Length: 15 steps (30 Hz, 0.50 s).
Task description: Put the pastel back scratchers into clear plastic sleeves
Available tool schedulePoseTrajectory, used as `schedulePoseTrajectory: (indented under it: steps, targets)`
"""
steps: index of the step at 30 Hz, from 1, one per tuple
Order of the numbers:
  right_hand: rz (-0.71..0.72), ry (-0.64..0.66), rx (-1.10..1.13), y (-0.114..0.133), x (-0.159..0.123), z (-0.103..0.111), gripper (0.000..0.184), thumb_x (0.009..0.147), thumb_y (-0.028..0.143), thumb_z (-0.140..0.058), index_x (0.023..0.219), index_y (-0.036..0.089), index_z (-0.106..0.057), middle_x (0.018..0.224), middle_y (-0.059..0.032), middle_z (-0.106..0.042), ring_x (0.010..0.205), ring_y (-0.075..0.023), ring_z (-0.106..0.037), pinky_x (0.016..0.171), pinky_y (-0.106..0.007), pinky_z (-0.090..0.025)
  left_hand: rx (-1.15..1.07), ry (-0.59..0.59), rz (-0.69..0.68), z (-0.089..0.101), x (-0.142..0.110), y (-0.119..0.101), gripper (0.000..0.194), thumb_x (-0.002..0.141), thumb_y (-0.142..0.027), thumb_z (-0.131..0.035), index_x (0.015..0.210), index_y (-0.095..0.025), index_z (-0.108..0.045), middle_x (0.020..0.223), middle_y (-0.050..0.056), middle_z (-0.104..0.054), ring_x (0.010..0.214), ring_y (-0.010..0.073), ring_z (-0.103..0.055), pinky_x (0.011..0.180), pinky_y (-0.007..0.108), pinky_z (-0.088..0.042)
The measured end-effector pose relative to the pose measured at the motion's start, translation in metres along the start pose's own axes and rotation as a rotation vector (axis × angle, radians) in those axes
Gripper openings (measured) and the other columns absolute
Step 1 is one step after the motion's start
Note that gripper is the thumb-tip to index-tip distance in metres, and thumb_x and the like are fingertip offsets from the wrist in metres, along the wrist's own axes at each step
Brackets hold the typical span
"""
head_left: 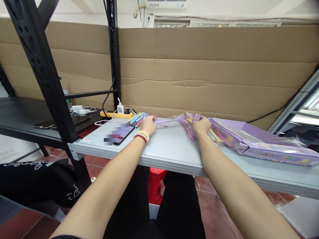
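Observation:
My left hand (148, 126), with a coiled bracelet on its wrist, is closed at the end of a slim purple pen (163, 121). Several coloured pens (136, 118) with coil-like tops lie beside and behind that hand. Closed on a clear plastic bag (188, 127) of pink, yellow and purple pens is my right hand (201, 126). The purple pen reaches toward the mouth of the bag; clear film partly covers its far end. The fingertips of both hands are partly hidden.
A purple display box (274, 156) lined with clear film lies at the right. On the grey table (171, 151), a phone (122, 134) lies left of my hand. Behind it are a yellow power strip (116, 115) and cables. A black rack post (50, 76) rises at the left.

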State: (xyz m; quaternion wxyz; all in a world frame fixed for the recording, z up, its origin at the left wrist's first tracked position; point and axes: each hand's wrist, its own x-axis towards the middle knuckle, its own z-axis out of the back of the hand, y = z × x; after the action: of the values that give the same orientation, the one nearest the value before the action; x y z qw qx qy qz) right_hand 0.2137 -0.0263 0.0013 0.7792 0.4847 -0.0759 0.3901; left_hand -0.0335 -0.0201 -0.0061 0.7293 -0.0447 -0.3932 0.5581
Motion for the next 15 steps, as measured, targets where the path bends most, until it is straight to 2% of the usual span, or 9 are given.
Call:
schedulePoseTrajectory:
  steps: [15]
  targets:
    - [-0.015,-0.082,0.081,-0.0046,0.0051,-0.0006,0.015,0.068,0.023,-0.064,0.082,0.018,-0.069,0.085,-0.0111,-0.069,0.085,-0.0245,-0.061,0.080,-0.034,-0.044,-0.042,-0.052,-0.026,0.0042,-0.0039,-0.0063,0.028,0.078,-0.013,-0.059,0.103,-0.019,-0.069,0.101,0.006,-0.072,0.097,0.0195,-0.064,0.090,0.029,-0.048]
